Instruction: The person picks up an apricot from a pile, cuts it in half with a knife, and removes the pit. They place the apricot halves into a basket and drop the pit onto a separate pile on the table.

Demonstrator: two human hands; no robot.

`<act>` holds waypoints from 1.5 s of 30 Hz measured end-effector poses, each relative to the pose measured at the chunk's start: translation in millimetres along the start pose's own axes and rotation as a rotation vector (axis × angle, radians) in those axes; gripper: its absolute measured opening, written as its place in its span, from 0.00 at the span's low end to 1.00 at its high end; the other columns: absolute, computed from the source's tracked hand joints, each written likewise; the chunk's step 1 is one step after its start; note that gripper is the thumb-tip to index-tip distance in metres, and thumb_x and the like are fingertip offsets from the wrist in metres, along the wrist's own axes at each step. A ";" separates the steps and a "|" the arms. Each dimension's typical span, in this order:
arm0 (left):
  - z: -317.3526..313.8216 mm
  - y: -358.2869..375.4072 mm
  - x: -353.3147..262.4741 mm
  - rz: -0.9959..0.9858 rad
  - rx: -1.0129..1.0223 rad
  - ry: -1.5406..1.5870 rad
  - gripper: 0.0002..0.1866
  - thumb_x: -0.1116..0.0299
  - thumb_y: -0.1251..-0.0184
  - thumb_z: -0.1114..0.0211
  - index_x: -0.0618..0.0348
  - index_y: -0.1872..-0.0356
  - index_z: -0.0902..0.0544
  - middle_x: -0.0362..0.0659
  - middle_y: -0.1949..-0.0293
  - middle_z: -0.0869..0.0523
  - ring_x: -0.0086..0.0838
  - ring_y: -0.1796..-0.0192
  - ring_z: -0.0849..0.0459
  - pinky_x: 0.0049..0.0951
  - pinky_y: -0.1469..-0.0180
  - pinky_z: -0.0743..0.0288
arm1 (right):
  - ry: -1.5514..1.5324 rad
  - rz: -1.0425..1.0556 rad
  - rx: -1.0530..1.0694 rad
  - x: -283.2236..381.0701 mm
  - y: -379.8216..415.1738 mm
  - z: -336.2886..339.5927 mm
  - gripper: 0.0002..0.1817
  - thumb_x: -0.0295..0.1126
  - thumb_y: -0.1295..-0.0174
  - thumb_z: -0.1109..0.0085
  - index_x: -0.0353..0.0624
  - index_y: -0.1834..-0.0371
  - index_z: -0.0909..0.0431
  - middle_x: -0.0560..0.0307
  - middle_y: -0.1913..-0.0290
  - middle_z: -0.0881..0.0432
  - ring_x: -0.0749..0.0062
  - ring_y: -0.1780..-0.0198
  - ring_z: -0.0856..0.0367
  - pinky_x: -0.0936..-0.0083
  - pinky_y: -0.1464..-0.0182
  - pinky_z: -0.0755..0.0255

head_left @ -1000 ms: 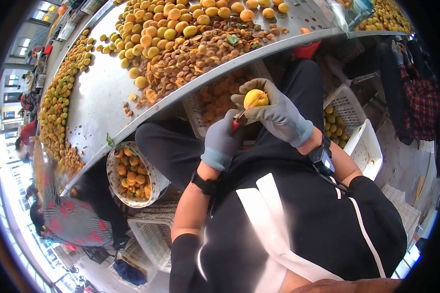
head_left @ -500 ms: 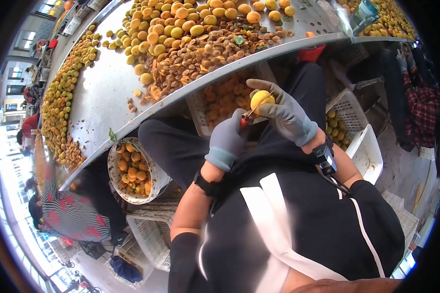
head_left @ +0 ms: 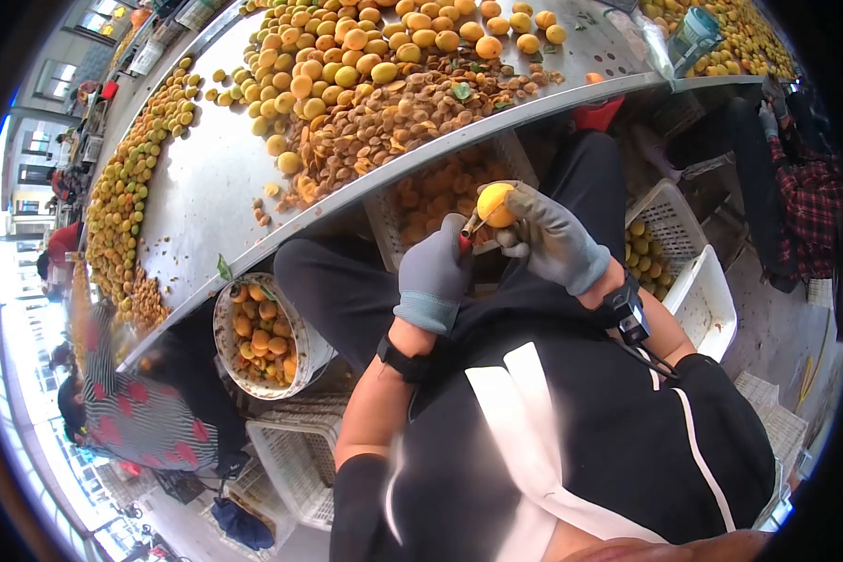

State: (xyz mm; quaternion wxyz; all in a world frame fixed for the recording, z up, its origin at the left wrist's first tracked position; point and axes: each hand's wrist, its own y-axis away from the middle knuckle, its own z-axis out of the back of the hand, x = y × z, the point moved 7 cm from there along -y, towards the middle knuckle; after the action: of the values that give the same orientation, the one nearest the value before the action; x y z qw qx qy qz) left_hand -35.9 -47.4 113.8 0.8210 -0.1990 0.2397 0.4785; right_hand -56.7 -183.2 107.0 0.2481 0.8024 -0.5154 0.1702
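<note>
My left hand, in a grey glove, is closed round the handle of a small red-handled tool with a thin metal end. That end meets the left side of a yellow-orange apricot. Gloved in grey too, my right hand grips the apricot, its fingers curled about the fruit's right side. Both hands are above my lap, close together. Beneath them, partly hidden, a crate holds opened apricot pieces. Whether the fruit is cut cannot be made out.
On the metal table lie whole apricots and a heap of brown pits. A white bucket of apricots stands left of my knee, and white crates stand to my right. Co-workers sit on the left and right.
My right hand has turned with the apricot, and its fingers now curl in more. The tool's metal end has shifted from across the fruit to its left side. The view has shifted slightly.
</note>
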 end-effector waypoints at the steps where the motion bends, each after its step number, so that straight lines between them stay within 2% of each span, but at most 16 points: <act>1: 2.7 0.9 -1.1 -0.016 -0.022 -0.023 0.11 0.68 0.39 0.39 0.53 0.57 0.29 0.52 0.72 0.18 0.51 0.67 0.18 0.46 0.68 0.27 | -0.016 -0.016 0.000 -1.5 -0.1 -1.2 0.22 0.37 0.33 0.42 0.42 0.39 0.30 0.59 0.53 0.22 0.81 0.60 0.20 0.88 0.64 0.26; 5: -3.2 8.1 2.4 0.034 0.029 -0.052 0.10 0.69 0.39 0.39 0.53 0.58 0.29 0.51 0.72 0.18 0.51 0.67 0.18 0.46 0.68 0.27 | 0.312 0.100 -0.163 2.3 0.6 -4.5 0.21 0.37 0.32 0.42 0.41 0.39 0.30 0.59 0.53 0.21 0.83 0.62 0.21 0.90 0.64 0.26; 8: 4.9 6.7 -2.5 0.035 -0.019 -0.043 0.10 0.69 0.39 0.39 0.52 0.58 0.28 0.51 0.73 0.18 0.50 0.67 0.18 0.46 0.68 0.27 | 0.167 0.042 -0.048 0.4 0.1 -8.1 0.23 0.39 0.32 0.43 0.41 0.38 0.32 0.58 0.53 0.20 0.82 0.62 0.20 0.91 0.65 0.26; 11: 8.4 7.8 1.3 0.018 -0.029 -0.059 0.11 0.69 0.40 0.39 0.52 0.57 0.28 0.50 0.72 0.18 0.49 0.67 0.18 0.45 0.68 0.26 | -0.083 -0.063 0.006 -6.2 3.2 -13.9 0.19 0.35 0.34 0.39 0.41 0.44 0.29 0.59 0.56 0.20 0.80 0.60 0.19 0.84 0.59 0.22; 13: 5.3 6.0 8.6 0.011 -0.028 -0.114 0.11 0.69 0.40 0.39 0.53 0.57 0.27 0.50 0.72 0.18 0.48 0.68 0.17 0.44 0.69 0.26 | 0.256 0.039 -0.118 1.6 1.7 -14.8 0.18 0.36 0.34 0.39 0.41 0.46 0.28 0.59 0.56 0.20 0.80 0.59 0.19 0.84 0.57 0.22; 16: 3.7 12.1 9.3 -0.021 -0.078 -0.136 0.11 0.69 0.40 0.40 0.53 0.57 0.27 0.50 0.72 0.17 0.48 0.68 0.17 0.44 0.70 0.26 | 0.506 0.082 -0.170 3.0 2.7 -11.4 0.16 0.37 0.33 0.40 0.41 0.47 0.27 0.59 0.55 0.20 0.80 0.58 0.19 0.83 0.55 0.23; 19: 2.6 15.0 10.4 0.018 -0.089 -0.092 0.12 0.69 0.40 0.40 0.52 0.56 0.28 0.50 0.72 0.18 0.48 0.67 0.17 0.44 0.70 0.26 | 0.248 -0.092 -0.062 -9.2 -2.3 -8.6 0.16 0.36 0.33 0.40 0.41 0.47 0.27 0.61 0.55 0.20 0.79 0.57 0.20 0.84 0.52 0.24; 23: -5.1 13.4 22.8 0.067 -0.021 0.009 0.12 0.70 0.40 0.40 0.51 0.54 0.27 0.51 0.72 0.18 0.50 0.67 0.17 0.44 0.68 0.26 | 0.190 0.048 -0.096 -14.0 -9.5 -13.9 0.18 0.33 0.35 0.40 0.40 0.44 0.28 0.60 0.53 0.21 0.80 0.57 0.20 0.84 0.51 0.25; 25: -10.9 14.1 21.7 0.080 0.035 0.085 0.13 0.70 0.40 0.39 0.53 0.53 0.26 0.54 0.70 0.17 0.52 0.64 0.17 0.44 0.66 0.25 | 0.262 0.126 -0.088 -8.3 -13.4 -12.3 0.25 0.25 0.37 0.44 0.37 0.36 0.34 0.50 0.47 0.22 0.73 0.58 0.17 0.81 0.53 0.20; 29: -18.3 15.9 25.0 0.099 0.098 0.300 0.14 0.70 0.40 0.37 0.55 0.54 0.25 0.56 0.67 0.16 0.53 0.62 0.18 0.45 0.63 0.25 | 0.048 -0.019 -0.005 -10.6 -11.7 -14.1 0.27 0.21 0.40 0.50 0.37 0.35 0.34 0.48 0.46 0.24 0.71 0.58 0.18 0.80 0.55 0.20; 31: -23.9 14.6 26.7 0.132 0.153 0.589 0.07 0.72 0.35 0.39 0.57 0.58 0.21 0.55 0.67 0.17 0.49 0.61 0.16 0.32 0.60 0.24 | -0.145 -0.074 0.043 -15.5 -16.8 -10.9 0.27 0.21 0.40 0.50 0.38 0.34 0.35 0.49 0.48 0.23 0.71 0.60 0.18 0.80 0.58 0.20; 35: -27.2 16.8 34.4 0.148 0.151 0.642 0.09 0.74 0.37 0.39 0.56 0.56 0.21 0.55 0.67 0.17 0.48 0.60 0.16 0.32 0.61 0.24 | -0.078 -0.091 -0.041 -16.4 -24.2 -4.6 0.27 0.23 0.39 0.49 0.40 0.33 0.36 0.51 0.50 0.23 0.74 0.62 0.19 0.82 0.62 0.22; 37: -17.0 19.5 43.3 0.097 0.051 0.249 0.13 0.69 0.40 0.37 0.53 0.54 0.25 0.53 0.69 0.17 0.52 0.64 0.18 0.44 0.65 0.26 | 0.249 -0.042 -0.142 -7.8 -21.2 -11.3 0.28 0.25 0.37 0.45 0.43 0.33 0.37 0.53 0.52 0.23 0.77 0.62 0.20 0.84 0.64 0.25; 38: -12.0 20.9 45.2 0.064 -0.006 0.167 0.13 0.69 0.40 0.37 0.51 0.54 0.25 0.51 0.72 0.18 0.50 0.67 0.18 0.43 0.68 0.26 | 0.245 -0.045 -0.146 -8.6 -19.8 -16.8 0.28 0.25 0.37 0.45 0.43 0.33 0.37 0.53 0.52 0.23 0.77 0.62 0.20 0.84 0.64 0.25; 40: -0.4 20.1 37.6 0.057 -0.022 0.103 0.13 0.69 0.40 0.38 0.50 0.54 0.25 0.50 0.72 0.18 0.49 0.67 0.18 0.43 0.68 0.26 | 0.365 -0.068 -0.091 -14.6 -14.9 -28.2 0.24 0.28 0.38 0.39 0.44 0.38 0.33 0.59 0.58 0.25 0.81 0.66 0.23 0.87 0.67 0.27; 45: -3.7 18.3 34.2 0.020 -0.038 0.048 0.14 0.70 0.42 0.38 0.50 0.54 0.25 0.49 0.73 0.19 0.48 0.68 0.17 0.43 0.69 0.26 | 0.365 -0.070 -0.159 -11.8 -15.4 -19.0 0.29 0.28 0.38 0.38 0.42 0.34 0.36 0.56 0.52 0.22 0.83 0.68 0.22 0.90 0.71 0.31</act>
State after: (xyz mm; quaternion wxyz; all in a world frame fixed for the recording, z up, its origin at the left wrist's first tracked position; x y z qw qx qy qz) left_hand -38.2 -17.4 89.1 0.8064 -0.2234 0.2522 0.4860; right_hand -47.8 -158.2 112.8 0.4056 0.7536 -0.4454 0.2630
